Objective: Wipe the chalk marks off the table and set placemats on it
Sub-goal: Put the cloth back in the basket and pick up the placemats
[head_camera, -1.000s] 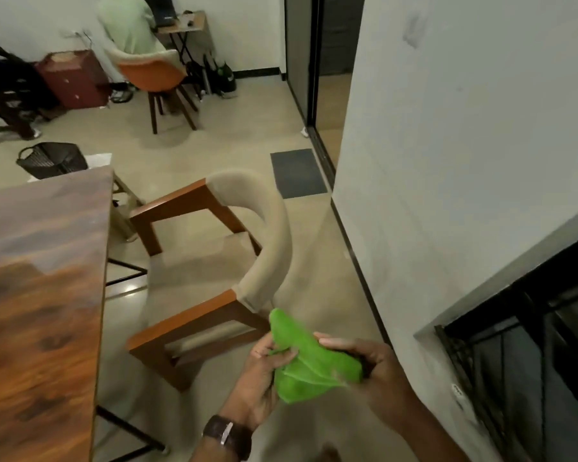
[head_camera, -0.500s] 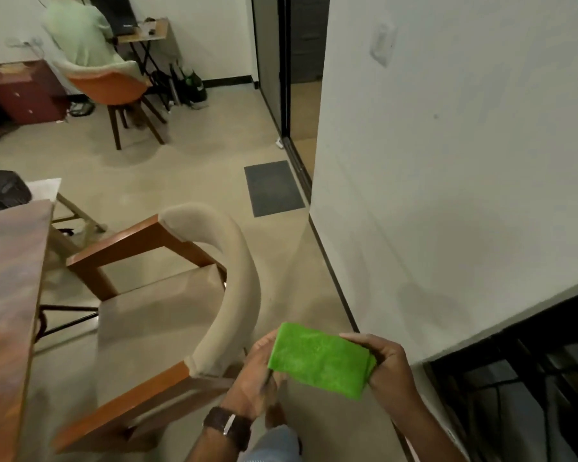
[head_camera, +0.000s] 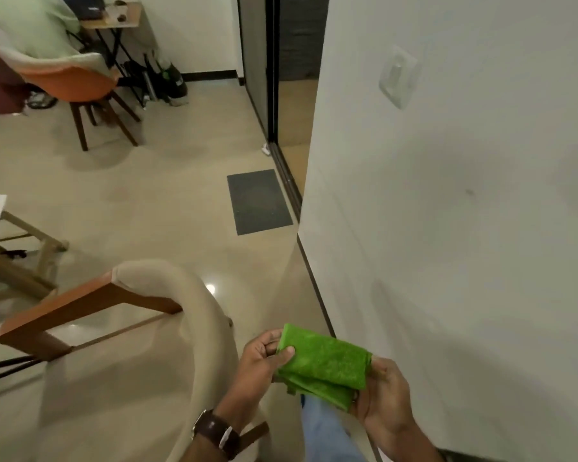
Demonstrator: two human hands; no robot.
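I see the chair [head_camera: 167, 328] at left; left hand [head_camera: 259, 361] pinches the cloth's [head_camera: 324, 365] upper-left end; the folded cloth is held in the air between both hands, long axis running upper left to lower right; right hand [head_camera: 386, 396] grips its lower-right end; wall [head_camera: 464, 195] at right.

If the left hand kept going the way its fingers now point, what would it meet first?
The green cloth it already pinches; past that, probably the right hand gripping the cloth's other end, though depth is hard to judge. Left hand.

Chair [head_camera: 194, 328] left, wall [head_camera: 464, 228] right of hands.
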